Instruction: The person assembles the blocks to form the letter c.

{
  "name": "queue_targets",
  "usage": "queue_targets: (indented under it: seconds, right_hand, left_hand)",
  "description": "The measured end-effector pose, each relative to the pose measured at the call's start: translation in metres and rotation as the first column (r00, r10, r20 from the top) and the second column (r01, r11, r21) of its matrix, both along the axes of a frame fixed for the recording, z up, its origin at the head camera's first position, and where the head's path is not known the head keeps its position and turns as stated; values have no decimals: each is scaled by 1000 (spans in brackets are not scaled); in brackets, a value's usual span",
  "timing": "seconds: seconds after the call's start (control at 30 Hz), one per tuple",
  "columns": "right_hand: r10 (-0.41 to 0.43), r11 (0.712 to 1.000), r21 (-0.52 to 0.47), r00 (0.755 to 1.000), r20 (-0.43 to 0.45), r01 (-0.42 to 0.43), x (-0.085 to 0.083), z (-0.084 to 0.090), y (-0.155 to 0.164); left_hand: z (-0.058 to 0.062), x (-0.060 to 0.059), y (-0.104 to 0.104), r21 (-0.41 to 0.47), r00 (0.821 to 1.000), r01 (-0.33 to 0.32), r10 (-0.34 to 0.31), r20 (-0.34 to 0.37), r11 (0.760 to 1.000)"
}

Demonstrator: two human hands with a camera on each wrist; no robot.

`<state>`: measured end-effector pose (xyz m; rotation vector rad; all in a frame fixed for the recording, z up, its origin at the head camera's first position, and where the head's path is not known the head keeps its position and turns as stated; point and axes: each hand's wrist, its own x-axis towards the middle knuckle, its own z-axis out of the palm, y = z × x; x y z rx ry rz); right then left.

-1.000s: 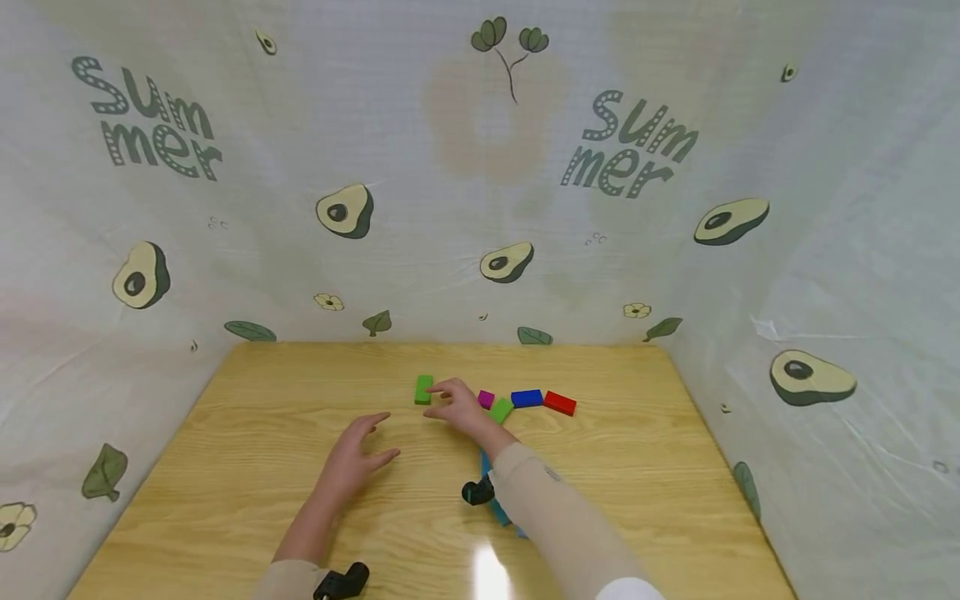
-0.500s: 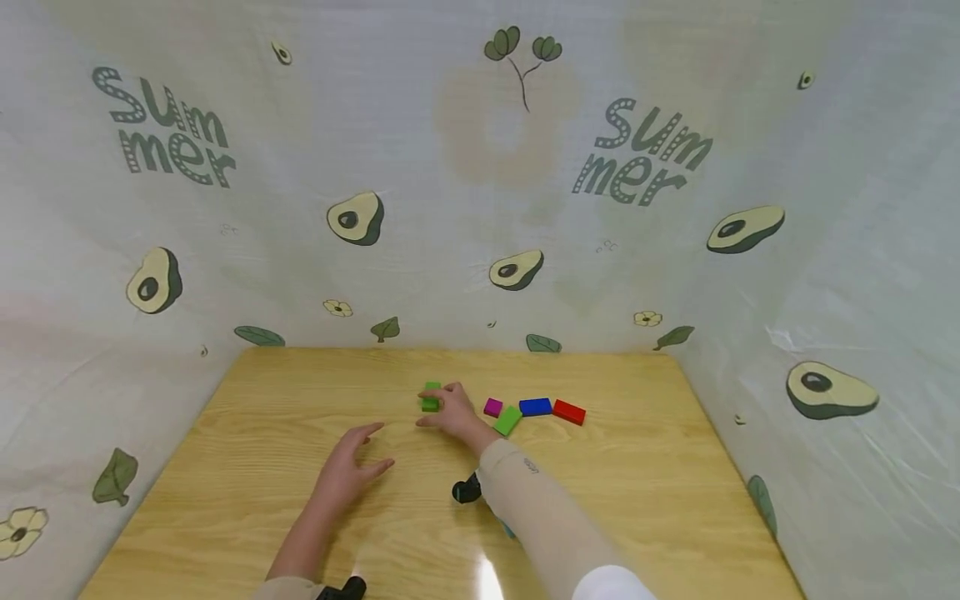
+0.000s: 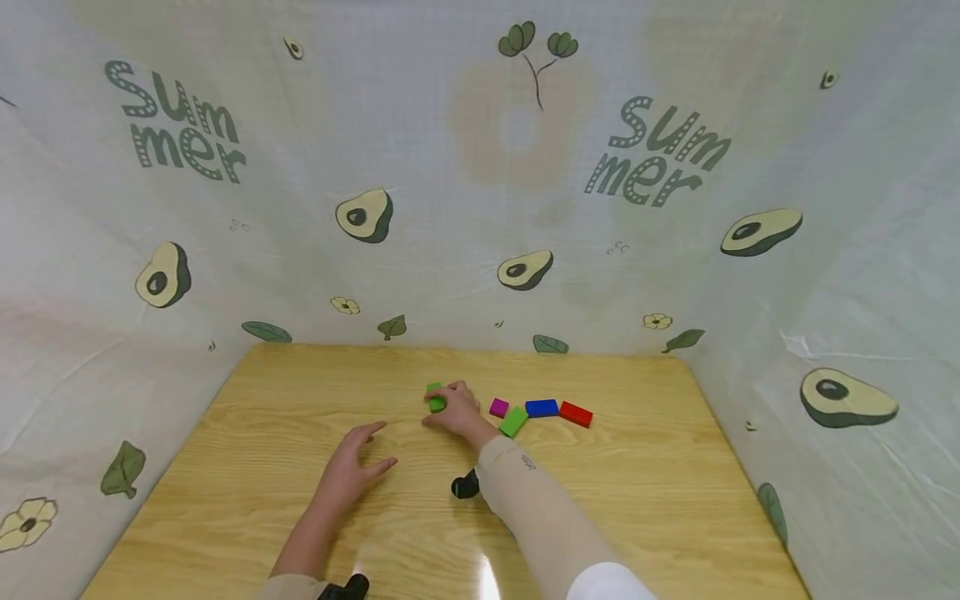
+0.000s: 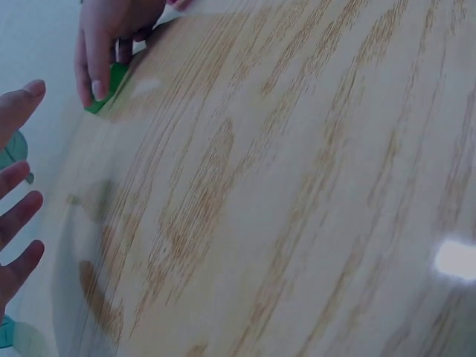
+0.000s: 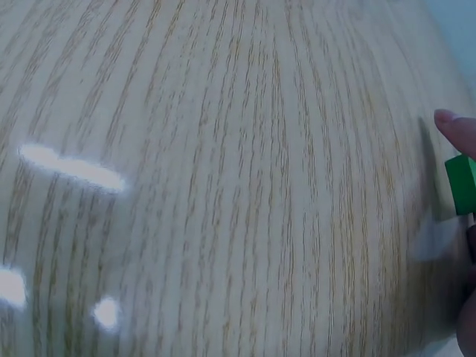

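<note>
My right hand [image 3: 456, 410] reaches to the back middle of the wooden table, its fingers curled about a green block [image 3: 436, 397]. In the left wrist view, fingertips lie against that green block [image 4: 114, 83]; the right wrist view has the block [image 5: 461, 184] just below the thumb [image 5: 457, 132]. My left hand [image 3: 351, 468] hovers over the table's left middle, thumb and fingers spread with nothing between them. Right of the right hand lie a magenta cube [image 3: 499, 407], another green block [image 3: 513, 422], a blue block [image 3: 542, 408] and a red block [image 3: 576, 414].
A printed cloth [image 3: 435, 283] with avocado pictures hangs behind the table [image 3: 660, 500] and along both sides. My right sleeve [image 3: 540, 517] covers part of the table, with a sliver of something teal at its edge. Bright glare shows near the front.
My right hand has moved left and over the green block, its fingers drawing in about it, and the block has turned slightly. The left hand stays nearly still. The head view has shifted a little.
</note>
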<state>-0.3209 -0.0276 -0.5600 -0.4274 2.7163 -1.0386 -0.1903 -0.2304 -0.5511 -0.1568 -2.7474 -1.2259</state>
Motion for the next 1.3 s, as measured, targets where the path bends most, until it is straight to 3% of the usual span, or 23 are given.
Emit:
queue_targets:
  seconds: [0.13,0.5,1.03,1.3]
  right_hand:
    - [-2,1000,-16,1000,-31,1,0,-1,1]
    - [-25,998,-50,1000,-13,24,1,-1,4]
    - [72,993,-96,997,-2,-72,11,13,23]
    - [88,977,-191,996,-29,-92,21,20,46]
  left_hand:
    - [0,0,1,17,1000,3,-4,2,1000]
    - [-1,-2,6,35,1000,13,-13,3,999]
    - [1,-4,17,56,1000,17,-19,23,998]
    - [4,-4,32,75,998,51,-54,38,996]
